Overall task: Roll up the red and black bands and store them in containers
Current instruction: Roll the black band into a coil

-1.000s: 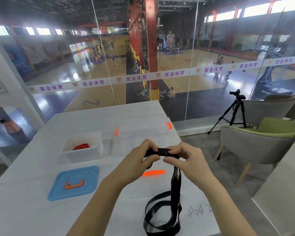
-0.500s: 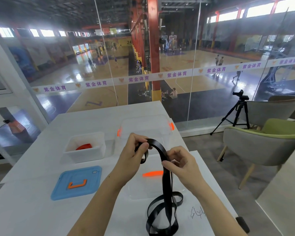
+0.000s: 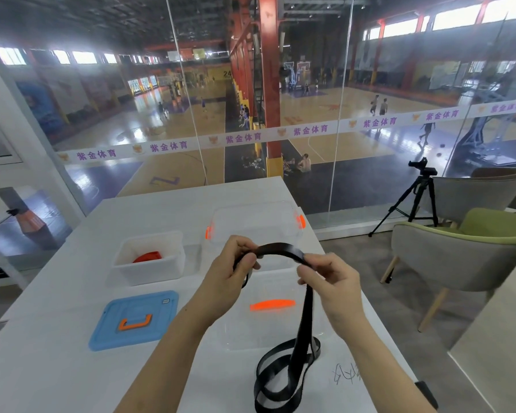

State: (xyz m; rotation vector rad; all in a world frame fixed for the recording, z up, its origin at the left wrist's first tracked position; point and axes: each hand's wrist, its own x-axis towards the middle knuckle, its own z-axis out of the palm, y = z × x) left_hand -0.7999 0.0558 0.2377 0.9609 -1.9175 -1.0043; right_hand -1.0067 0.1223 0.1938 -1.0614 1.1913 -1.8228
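Observation:
The black band (image 3: 280,253) arches between both hands above the table. My left hand (image 3: 231,271) pinches its partly rolled end. My right hand (image 3: 331,278) pinches the band farther along, and the loose rest hangs down and loops on the white table (image 3: 57,374). A rolled red band (image 3: 148,256) lies inside a small white container (image 3: 149,272) at the left. A clear container (image 3: 255,216) with orange latches stands behind my hands. Its clear lid (image 3: 274,329) with an orange handle lies flat below them.
A blue lid (image 3: 134,320) with an orange handle lies at the front left. A glass wall runs behind the table. To the right stand a grey-green armchair (image 3: 465,257) and a camera tripod (image 3: 414,201). Scribbled writing marks the table near its right edge.
My hands have drawn apart, stretching a longer arc of black band between them. The hanging loops on the table have shifted a little.

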